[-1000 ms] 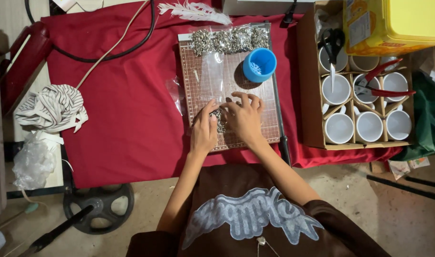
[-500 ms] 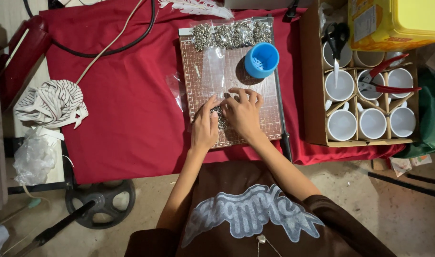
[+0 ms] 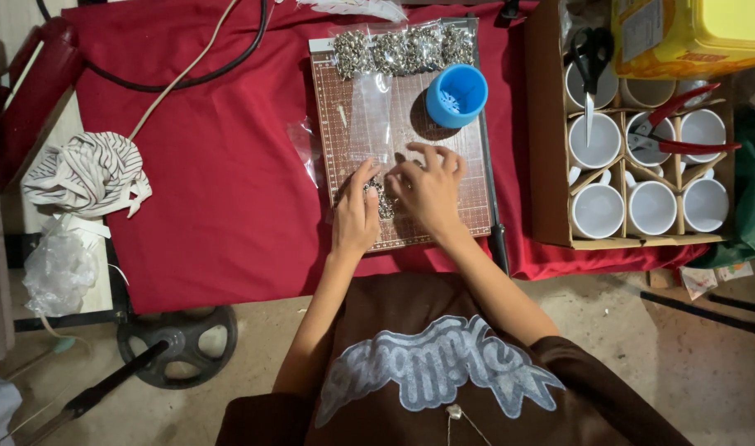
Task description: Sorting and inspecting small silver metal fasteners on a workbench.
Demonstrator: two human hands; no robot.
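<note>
While both press on the cutting mat point(image 3: 410, 149) mid-frame, the left hand point(image 3: 357, 213) and right hand point(image 3: 429, 188) pinch small metal studs point(image 3: 381, 198). A blue cup point(image 3: 456, 95) stands just above.

two hands point(image 3: 357, 216), one blue cup point(image 3: 456, 95), six white mugs point(image 3: 598, 210), one scissors point(image 3: 590, 58), one red pliers point(image 3: 679, 132), one cutting mat point(image 3: 443, 216)
</note>
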